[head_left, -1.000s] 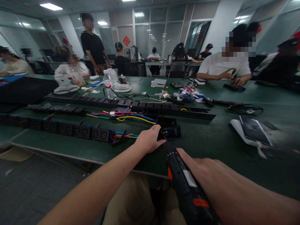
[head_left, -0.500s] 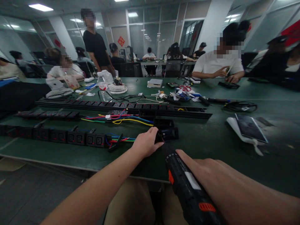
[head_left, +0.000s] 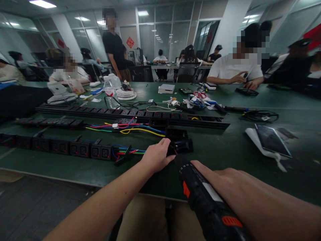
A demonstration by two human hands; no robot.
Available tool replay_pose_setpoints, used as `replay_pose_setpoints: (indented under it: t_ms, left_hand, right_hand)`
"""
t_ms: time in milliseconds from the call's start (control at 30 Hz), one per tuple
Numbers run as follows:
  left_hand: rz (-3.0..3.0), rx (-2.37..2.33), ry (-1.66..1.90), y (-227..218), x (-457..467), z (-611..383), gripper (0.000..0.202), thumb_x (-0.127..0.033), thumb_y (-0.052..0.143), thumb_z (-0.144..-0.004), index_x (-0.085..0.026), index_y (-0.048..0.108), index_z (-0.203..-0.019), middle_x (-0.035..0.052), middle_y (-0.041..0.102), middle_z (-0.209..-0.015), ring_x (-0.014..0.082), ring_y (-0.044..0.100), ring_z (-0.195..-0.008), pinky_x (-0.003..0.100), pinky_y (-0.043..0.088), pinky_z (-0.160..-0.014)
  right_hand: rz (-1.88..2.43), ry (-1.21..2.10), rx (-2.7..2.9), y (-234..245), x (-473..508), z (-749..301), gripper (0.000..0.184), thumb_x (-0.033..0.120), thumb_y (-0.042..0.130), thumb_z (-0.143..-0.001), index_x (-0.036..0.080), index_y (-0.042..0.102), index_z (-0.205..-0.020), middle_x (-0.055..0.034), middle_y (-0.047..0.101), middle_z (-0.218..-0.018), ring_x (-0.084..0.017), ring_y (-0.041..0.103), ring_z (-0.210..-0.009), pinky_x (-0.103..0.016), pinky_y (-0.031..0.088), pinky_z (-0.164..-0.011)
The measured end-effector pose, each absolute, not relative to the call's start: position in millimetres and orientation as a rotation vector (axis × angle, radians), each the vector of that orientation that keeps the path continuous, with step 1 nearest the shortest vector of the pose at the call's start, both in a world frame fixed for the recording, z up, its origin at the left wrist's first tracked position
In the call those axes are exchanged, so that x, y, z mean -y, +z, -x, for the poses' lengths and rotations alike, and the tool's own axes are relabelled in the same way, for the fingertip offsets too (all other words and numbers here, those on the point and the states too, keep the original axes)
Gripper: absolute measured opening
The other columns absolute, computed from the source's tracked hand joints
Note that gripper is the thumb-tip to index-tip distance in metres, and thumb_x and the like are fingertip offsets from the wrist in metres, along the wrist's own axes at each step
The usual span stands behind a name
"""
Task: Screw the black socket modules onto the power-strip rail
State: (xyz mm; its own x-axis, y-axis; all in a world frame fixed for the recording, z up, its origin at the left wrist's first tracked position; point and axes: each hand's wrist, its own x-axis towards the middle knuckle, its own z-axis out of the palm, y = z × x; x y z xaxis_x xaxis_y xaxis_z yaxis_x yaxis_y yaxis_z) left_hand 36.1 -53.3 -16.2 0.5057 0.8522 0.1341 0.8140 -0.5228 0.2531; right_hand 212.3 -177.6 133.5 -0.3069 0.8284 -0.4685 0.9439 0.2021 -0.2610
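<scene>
My left hand (head_left: 157,154) is closed on a black plastic housing (head_left: 185,146) at the end of the nearest socket strip (head_left: 100,151); its fingertips are partly hidden. Blue, green and red wires (head_left: 131,151) run from that strip toward the housing. In my right hand (head_left: 227,182) is a black and orange power screwdriver (head_left: 200,190), with the thumb along its body. The tool's bit points at the housing beside my left fingers; whether it touches a screw cannot be seen. Just behind lies a second black housing (head_left: 177,133) with a yellow wire (head_left: 142,131) leading to it.
A long black socket rail (head_left: 140,115) crosses the green table, with a shorter strip (head_left: 50,123) before it. At right lie a tablet (head_left: 273,140) and a coiled black cable (head_left: 260,115). Red-handled scissors (head_left: 200,95) and a fan (head_left: 126,94) sit farther back. A co-worker (head_left: 235,70) sits opposite.
The view has shifted slightly. My hands stay on the housing and the power screwdriver, with the tool's body a little farther right. A standing person in the background has moved right.
</scene>
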Motion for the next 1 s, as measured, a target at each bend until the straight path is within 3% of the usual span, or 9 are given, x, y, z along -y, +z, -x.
replay_pose_setpoints:
  t_ms: [200,400,633,800,1000]
  left_hand:
    - [-2.572,-1.439,0.360,-16.4,52.8,-35.9,0.037,-0.043,0.057,-0.091,-0.024,0.043,-0.120,0.0064,0.058,-0.126,0.0255,0.066,-0.103,0.033,0.053,-0.081]
    - [-2.576,-1.445,0.410,-18.5,52.1,-35.8,0.038,-0.043,0.058,-0.090,-0.024,0.043,-0.119,0.0048,0.060,-0.123,0.0257,0.067,-0.099,0.034,0.054,-0.079]
    - [-2.584,-1.418,0.445,-21.1,53.0,-35.7,0.035,-0.040,0.056,-0.091,-0.024,0.043,-0.119,0.0050,0.060,-0.123,0.0262,0.068,-0.099,0.035,0.054,-0.081]
    - [-2.584,-1.429,0.459,-23.2,53.4,-36.1,0.034,-0.039,0.054,-0.092,-0.024,0.042,-0.120,0.0045,0.060,-0.122,0.0261,0.067,-0.099,0.036,0.054,-0.080]
    - [-2.577,-1.428,0.450,-20.9,53.8,-36.0,0.031,-0.038,0.053,-0.093,-0.024,0.043,-0.119,0.0049,0.060,-0.123,0.0257,0.067,-0.100,0.035,0.053,-0.080]
  right_hand:
    - [-1.683,-0.776,-2.206,132.9,174.1,-212.0,0.087,0.009,0.075,-0.065,0.025,0.043,-0.144,-0.0060,0.066,-0.107,-0.029,0.065,-0.092,-0.044,0.056,-0.085]
    - [-1.694,-0.768,-2.375,127.9,172.2,-222.6,0.084,0.022,0.076,-0.064,0.030,0.045,-0.141,-0.0044,0.066,-0.103,-0.029,0.065,-0.088,-0.041,0.056,-0.077]
    - [-1.753,-0.822,-2.454,134.1,180.0,-214.2,0.046,0.023,0.073,-0.075,0.021,0.059,-0.119,-0.0061,0.065,-0.092,-0.024,0.065,-0.083,-0.028,0.051,-0.073]
    - [-1.808,-0.738,-2.429,124.4,186.8,-213.7,0.050,0.030,0.074,-0.078,0.020,0.057,-0.123,-0.0071,0.064,-0.090,-0.027,0.064,-0.088,-0.030,0.050,-0.077]
    - [-1.760,-0.808,-2.378,140.8,179.3,-213.8,0.048,0.020,0.076,-0.075,0.020,0.057,-0.120,-0.0058,0.064,-0.092,-0.025,0.065,-0.086,-0.027,0.049,-0.075]
